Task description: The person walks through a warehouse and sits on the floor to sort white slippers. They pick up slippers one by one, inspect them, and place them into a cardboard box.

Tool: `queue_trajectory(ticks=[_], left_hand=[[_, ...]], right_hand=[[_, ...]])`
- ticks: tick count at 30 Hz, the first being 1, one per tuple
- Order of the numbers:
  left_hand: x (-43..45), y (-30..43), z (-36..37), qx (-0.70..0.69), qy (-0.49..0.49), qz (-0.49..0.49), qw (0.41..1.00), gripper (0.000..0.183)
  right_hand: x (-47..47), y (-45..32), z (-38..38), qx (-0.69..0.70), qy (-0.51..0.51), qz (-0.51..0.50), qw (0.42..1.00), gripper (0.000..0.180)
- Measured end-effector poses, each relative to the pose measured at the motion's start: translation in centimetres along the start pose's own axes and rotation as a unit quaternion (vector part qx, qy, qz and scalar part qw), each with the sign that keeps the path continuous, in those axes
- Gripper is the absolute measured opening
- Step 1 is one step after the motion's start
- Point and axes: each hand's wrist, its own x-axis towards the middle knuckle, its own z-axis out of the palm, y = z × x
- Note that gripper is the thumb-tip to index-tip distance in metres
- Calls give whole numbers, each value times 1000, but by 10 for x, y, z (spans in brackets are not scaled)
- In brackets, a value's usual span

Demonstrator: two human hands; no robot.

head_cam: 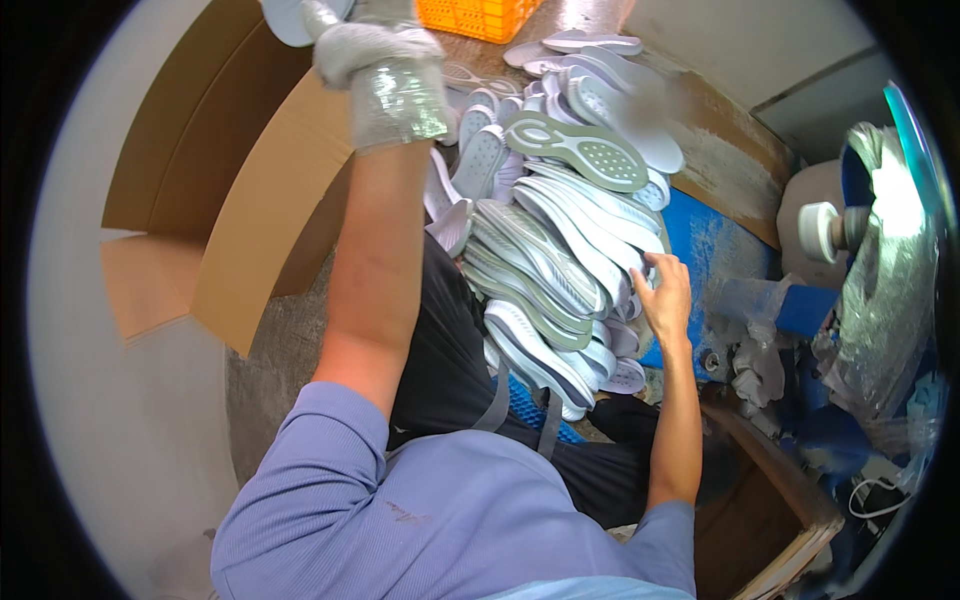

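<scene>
My left hand [330, 22] reaches to the top edge, in a white glove with clear plastic wrapped around the wrist. Its thumb lies over a pale shoe sole [289, 21]; the other fingers are largely cut off by the edge. My bare right hand [661, 289] is at the right side of a heap of shoe soles, thumb and fingers apart, fingertips close to the stacked white soles [581, 225]. Whether they touch is unclear. A grey-green and white sole [577, 150] lies across the heap, pattern upward. More grey-green edged soles [525, 296] are stacked nearer my lap.
An open cardboard box [262, 202] stands to the left, flaps spread. An orange plastic crate [480, 19] is at the far edge. On the right are a blue board [709, 262], a clear plastic-wrapped bundle [885, 300] and a wooden-edged piece [795, 487].
</scene>
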Motion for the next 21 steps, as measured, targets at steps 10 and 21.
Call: queue_trajectory(ticks=[10, 21], left_hand=[[-11, 90, 22, -32, -1, 51, 998, 27], [-16, 161, -28, -596, 52, -119, 792, 26]], right_hand=[[3, -23, 38, 6, -33, 10, 999, 57], [-56, 8, -78, 270, 224, 202, 914, 41]])
